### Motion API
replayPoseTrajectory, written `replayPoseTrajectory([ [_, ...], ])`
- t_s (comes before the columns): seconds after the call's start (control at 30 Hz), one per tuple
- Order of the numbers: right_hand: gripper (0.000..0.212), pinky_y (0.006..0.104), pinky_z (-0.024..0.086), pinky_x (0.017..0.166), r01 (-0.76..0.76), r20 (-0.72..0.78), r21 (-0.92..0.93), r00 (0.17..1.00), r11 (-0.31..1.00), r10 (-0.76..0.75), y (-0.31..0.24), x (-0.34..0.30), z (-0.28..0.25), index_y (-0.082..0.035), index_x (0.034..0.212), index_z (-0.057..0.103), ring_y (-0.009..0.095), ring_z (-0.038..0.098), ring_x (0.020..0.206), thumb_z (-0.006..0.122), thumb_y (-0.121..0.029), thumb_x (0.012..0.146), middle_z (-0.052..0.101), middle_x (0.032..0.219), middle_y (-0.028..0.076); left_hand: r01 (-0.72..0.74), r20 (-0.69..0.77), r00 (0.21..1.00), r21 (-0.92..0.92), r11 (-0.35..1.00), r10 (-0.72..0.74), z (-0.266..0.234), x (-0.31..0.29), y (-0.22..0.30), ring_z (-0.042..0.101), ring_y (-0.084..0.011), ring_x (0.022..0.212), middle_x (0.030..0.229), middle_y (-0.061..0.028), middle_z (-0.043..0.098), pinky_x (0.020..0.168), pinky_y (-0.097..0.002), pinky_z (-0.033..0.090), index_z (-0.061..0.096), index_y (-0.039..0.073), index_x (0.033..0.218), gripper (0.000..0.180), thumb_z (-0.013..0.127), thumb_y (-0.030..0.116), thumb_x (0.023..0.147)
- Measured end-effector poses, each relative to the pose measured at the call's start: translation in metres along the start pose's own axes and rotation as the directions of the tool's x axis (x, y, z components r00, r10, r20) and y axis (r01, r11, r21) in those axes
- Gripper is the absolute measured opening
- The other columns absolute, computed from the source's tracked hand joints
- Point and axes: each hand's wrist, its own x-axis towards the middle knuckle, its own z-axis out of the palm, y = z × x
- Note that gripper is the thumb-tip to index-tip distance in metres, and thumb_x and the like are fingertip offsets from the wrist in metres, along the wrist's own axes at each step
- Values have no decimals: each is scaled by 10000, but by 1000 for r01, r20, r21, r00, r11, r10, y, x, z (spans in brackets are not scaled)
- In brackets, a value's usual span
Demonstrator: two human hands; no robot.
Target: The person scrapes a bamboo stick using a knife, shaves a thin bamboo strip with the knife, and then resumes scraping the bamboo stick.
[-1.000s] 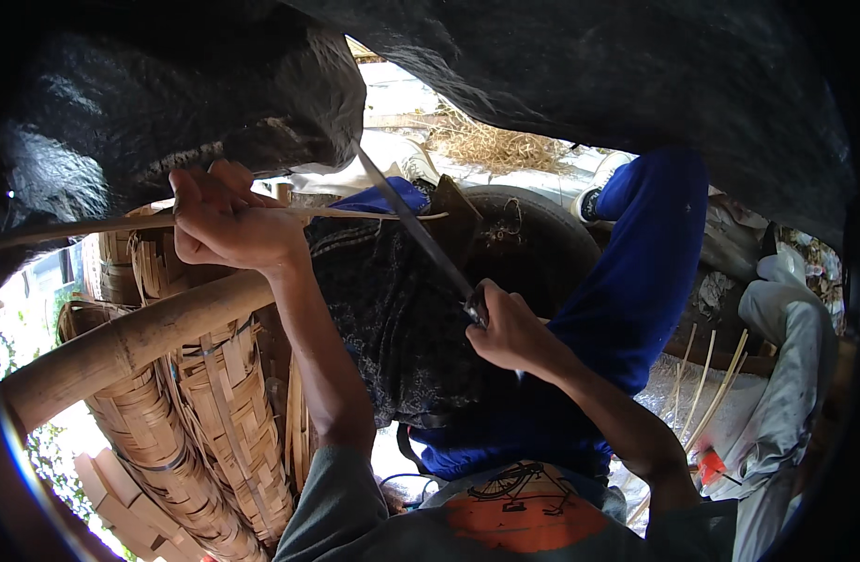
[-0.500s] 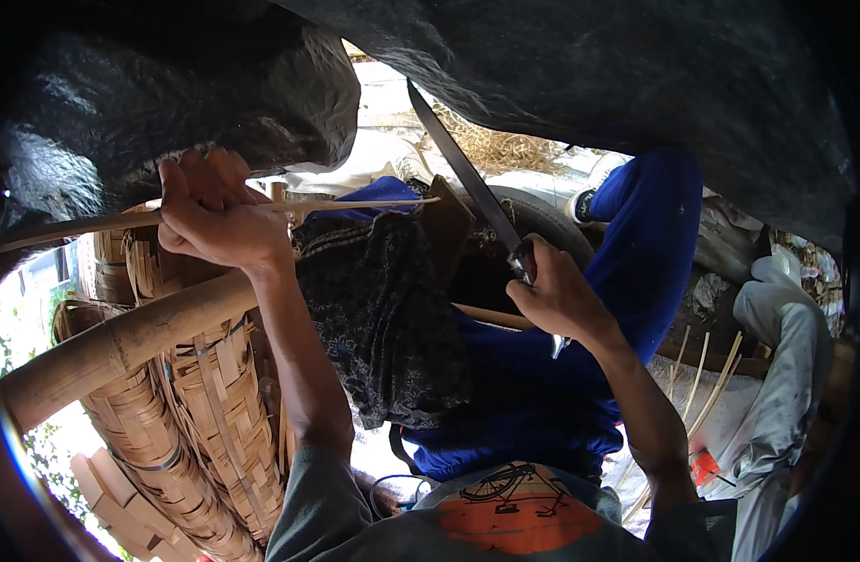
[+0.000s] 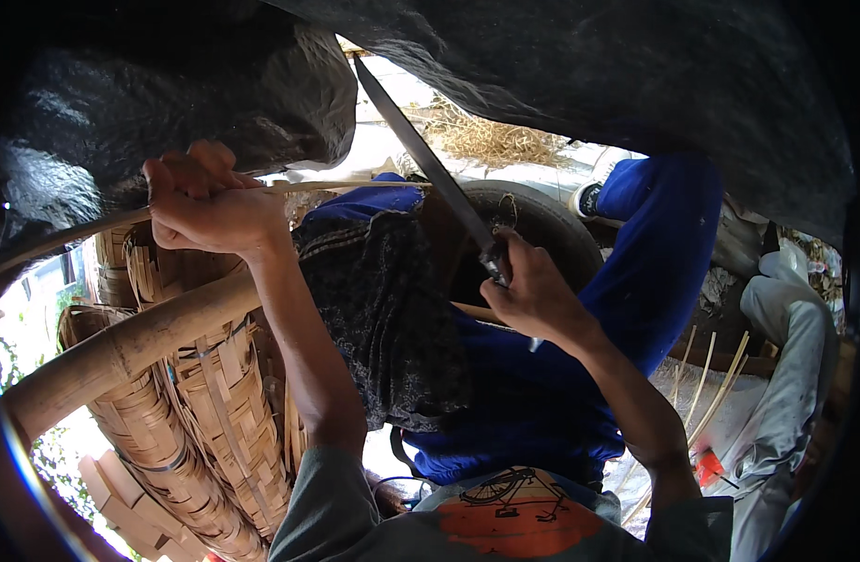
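Observation:
My left hand is closed around a long thin bamboo strip, raised to the left in front of me. One end of the strip runs off past the left side; the other points right. In my right hand is the handle of a long knife, its dark blade slanting up and to the left. The blade meets or passes just by the strip's right tip; I cannot tell if they touch. A dark patterned cloth lies over my left thigh, below the strip.
Black plastic sheeting hangs close above, with more at upper left. A bamboo pole crosses woven bamboo baskets on the left. Beyond my lap sits a round dark rim, with straw behind. Thin sticks stand at right.
My right hand and the knife have shifted left and a little up, bringing the blade to the strip's tip. My left hand has moved slightly left, still gripping the strip.

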Motion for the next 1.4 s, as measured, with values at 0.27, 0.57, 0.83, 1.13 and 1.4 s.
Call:
replayPoseTrajectory([
  [0.27,226,446,499,584,-118,127,-94,983,989,130,53,27,24,58,883,461,368,663,653,621,-50,766,590,643,221,35,-45,998,-1,999,-35,-12,9,-8,181,-96,377,466,16,190,414,-264,180,206,171,529,445,376,180,939],
  [0.57,238,444,504,611,-218,305,0,930,976,207,51,33,21,48,885,461,383,649,669,623,-69,755,589,657,222,64,-46,997,57,996,-62,-13,15,-13,171,-96,398,484,21,176,427,-267,185,199,176,546,432,379,203,937],
  [0.83,392,472,486,862,-280,174,-246,929,928,327,109,44,36,94,1038,509,447,599,988,633,-133,744,618,946,333,76,-99,993,68,995,-69,-48,13,-5,200,-91,394,499,22,213,415,-261,205,242,167,552,425,383,221,948],
  [1.13,379,458,526,801,-191,87,-190,974,963,210,91,43,17,118,1016,511,442,641,877,646,-126,761,635,833,314,16,-13,1000,767,642,-10,-131,-66,74,439,-111,503,530,-9,420,530,-278,391,443,115,599,512,311,381,1016],
  [1.4,406,446,513,648,20,-15,-240,1000,971,-24,72,13,8,98,978,497,405,644,704,681,-218,803,634,728,229,410,-219,844,851,327,-489,-181,-129,141,467,-98,396,495,-30,553,396,-246,345,620,15,672,542,437,396,1011],
])
